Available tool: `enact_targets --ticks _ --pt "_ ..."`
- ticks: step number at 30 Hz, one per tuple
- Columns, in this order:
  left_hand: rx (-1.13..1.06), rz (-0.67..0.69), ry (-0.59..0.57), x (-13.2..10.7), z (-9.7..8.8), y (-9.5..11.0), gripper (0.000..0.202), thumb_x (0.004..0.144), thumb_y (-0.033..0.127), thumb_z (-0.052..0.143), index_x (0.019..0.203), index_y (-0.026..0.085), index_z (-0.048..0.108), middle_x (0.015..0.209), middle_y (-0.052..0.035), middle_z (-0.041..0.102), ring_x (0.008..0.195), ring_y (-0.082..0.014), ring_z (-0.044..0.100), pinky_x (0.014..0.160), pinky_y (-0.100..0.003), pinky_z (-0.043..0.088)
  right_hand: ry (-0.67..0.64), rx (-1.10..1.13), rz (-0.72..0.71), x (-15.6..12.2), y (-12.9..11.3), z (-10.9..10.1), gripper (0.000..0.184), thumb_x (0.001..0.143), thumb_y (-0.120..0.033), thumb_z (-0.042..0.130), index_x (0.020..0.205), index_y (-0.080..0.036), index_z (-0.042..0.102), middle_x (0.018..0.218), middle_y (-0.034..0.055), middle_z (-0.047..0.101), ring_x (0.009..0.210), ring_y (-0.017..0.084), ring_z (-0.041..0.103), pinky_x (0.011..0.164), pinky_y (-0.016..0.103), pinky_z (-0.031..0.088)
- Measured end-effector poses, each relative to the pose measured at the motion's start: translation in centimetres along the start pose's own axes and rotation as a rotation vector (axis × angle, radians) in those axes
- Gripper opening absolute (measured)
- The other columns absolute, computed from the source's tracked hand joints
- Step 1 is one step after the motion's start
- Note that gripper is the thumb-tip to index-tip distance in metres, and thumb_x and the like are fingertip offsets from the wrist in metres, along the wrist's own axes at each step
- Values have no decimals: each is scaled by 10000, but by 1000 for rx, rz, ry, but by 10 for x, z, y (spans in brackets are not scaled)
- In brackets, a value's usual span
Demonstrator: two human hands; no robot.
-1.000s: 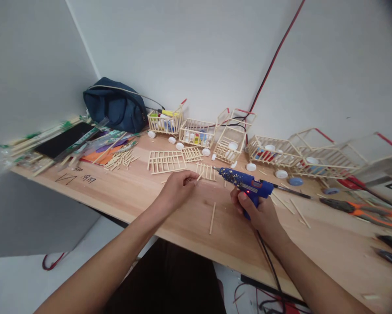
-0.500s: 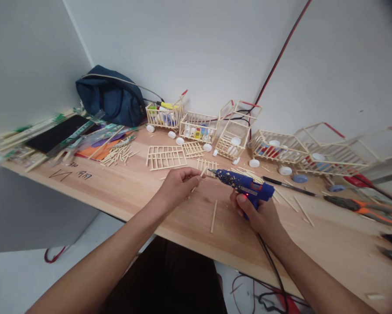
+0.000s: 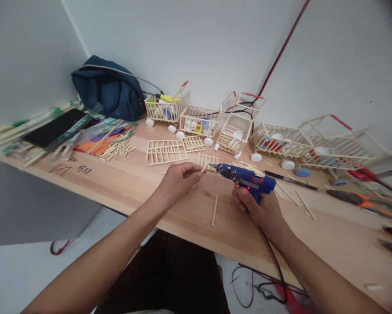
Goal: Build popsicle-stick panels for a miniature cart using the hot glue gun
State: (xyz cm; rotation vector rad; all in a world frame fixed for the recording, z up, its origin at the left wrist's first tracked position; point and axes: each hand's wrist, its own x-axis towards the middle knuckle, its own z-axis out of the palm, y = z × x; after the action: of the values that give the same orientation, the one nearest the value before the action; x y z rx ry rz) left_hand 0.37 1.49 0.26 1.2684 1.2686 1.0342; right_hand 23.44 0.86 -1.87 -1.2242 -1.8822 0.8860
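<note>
My right hand [image 3: 256, 207] grips a blue hot glue gun [image 3: 245, 178] by its handle, a small red light glowing near my thumb. Its nozzle points left, close to the end of a thin wooden stick [image 3: 204, 167] pinched in my left hand [image 3: 183, 181]. Whether nozzle and stick touch, I cannot tell. Below them a loose stick [image 3: 214, 210] lies on the wooden table [image 3: 183, 213]. Just behind the nozzle is a small stick grid [image 3: 209, 159], partly hidden. Two more stick grids, a larger one [image 3: 167, 152] and a smaller one [image 3: 193, 143], lie beyond my left hand.
Several small stick carts [image 3: 199, 124] with white wheels line the wall. A blue bag [image 3: 109, 89], a pile of short sticks [image 3: 117, 149] and a dark flat panel [image 3: 55, 130] are at left. Orange-handled pliers [image 3: 362, 201] and a black pen [image 3: 290, 180] lie at right.
The view has shifted slightly. The stick's tip and the glue gun's nozzle appear a little closer together; both hands keep their grips.
</note>
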Motion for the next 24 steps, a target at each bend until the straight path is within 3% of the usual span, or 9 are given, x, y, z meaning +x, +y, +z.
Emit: enact_targets --ticks 24 --pt "57 87 -15 4 -1 -8 252 816 288 629 1000 152 734 866 -39 732 568 -72 513 554 -200 408 17 -93 43 -2 4 -1 402 900 -516 491 632 -221 441 529 -9 468 506 126 435 500 267 342"
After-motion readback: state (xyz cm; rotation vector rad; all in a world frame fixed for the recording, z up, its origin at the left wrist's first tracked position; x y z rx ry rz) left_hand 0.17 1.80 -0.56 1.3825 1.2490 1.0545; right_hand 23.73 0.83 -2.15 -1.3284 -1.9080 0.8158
